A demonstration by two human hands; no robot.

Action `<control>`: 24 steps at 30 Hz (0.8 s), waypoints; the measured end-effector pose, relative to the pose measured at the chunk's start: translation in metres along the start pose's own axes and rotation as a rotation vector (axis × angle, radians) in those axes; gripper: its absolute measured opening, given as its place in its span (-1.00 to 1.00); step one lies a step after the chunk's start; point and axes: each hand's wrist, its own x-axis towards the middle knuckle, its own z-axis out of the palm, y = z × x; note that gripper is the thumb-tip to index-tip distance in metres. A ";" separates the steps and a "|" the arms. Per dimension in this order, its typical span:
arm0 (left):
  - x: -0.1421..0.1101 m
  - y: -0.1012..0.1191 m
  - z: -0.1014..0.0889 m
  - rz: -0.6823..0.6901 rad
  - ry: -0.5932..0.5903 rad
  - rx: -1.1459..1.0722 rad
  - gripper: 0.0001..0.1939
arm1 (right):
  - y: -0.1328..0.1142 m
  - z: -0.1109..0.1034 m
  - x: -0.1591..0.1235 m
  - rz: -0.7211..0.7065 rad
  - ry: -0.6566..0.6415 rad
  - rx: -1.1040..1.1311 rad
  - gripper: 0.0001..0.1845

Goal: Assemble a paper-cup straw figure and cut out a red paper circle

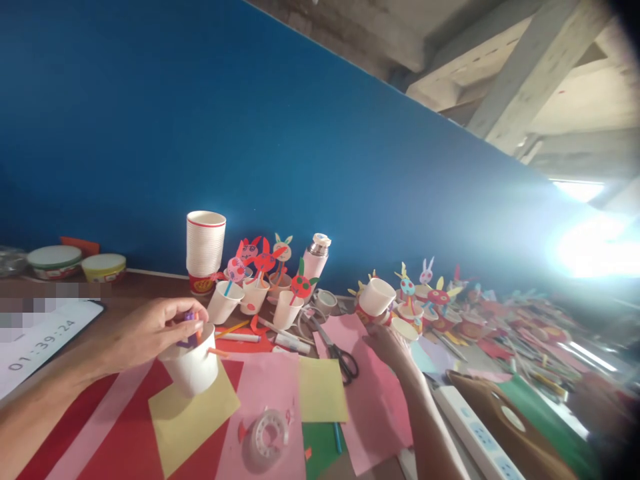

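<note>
My left hand [175, 325], thumb and fingers closed, pinches a small purple and orange piece [190, 328] at the mouth of a white paper cup [193, 367]. An orange stick [218, 353] pokes out from that cup's right side. Yellow paper [200, 417] lies beneath the cup. My right hand [389, 343] is at the far edge of the pink paper [373, 393], close below a tilted white cup [377, 297] and beside another cup [404, 329]. Its fingers are mostly hidden, so I cannot tell whether it grips anything. Black-handled scissors [345, 363] lie left of it.
Paper cups with rabbit-faced figures [265, 259] stand along the blue wall. Behind them are a tall cup stack [205, 243] and a pink thermos [315, 263]. A tape roll [270, 435] lies in front. A white power strip [477, 433] and crowded craft pieces occupy the right side.
</note>
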 end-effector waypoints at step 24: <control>-0.012 -0.008 -0.049 -0.007 0.498 -0.004 -0.46 | -0.091 -0.069 -0.094 -0.443 0.418 1.012 -0.72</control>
